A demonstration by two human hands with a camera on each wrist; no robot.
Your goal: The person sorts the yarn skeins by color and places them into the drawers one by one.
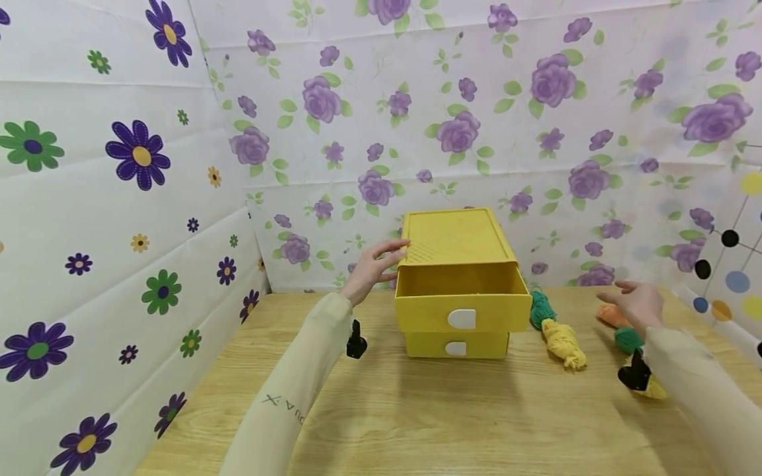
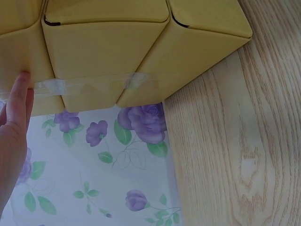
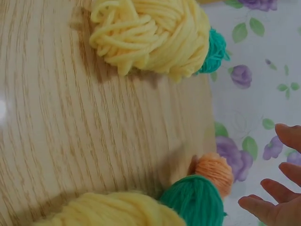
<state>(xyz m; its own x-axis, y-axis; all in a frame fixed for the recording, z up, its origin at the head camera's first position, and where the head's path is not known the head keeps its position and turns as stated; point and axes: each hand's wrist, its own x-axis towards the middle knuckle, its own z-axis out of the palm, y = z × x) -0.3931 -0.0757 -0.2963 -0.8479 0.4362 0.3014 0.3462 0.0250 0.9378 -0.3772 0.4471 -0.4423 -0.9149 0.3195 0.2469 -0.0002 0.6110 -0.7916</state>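
A cream sleeve leads to the left hand, unclenched, touching the smooth yellow box on the wood-grain table; the upper of its 2 drawers juts out, floor hidden. The right hand, loosely relaxed, hovers near soft, strand-wrapped yarn balls.

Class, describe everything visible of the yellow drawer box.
The yellow drawer box stands upright on the wooden table. Its walls look like card or plastic, with clear tape across one side. The upper drawer is pulled out; the lower drawer looks shut. Each front has a white tab. The left hand touches its upper left edge.
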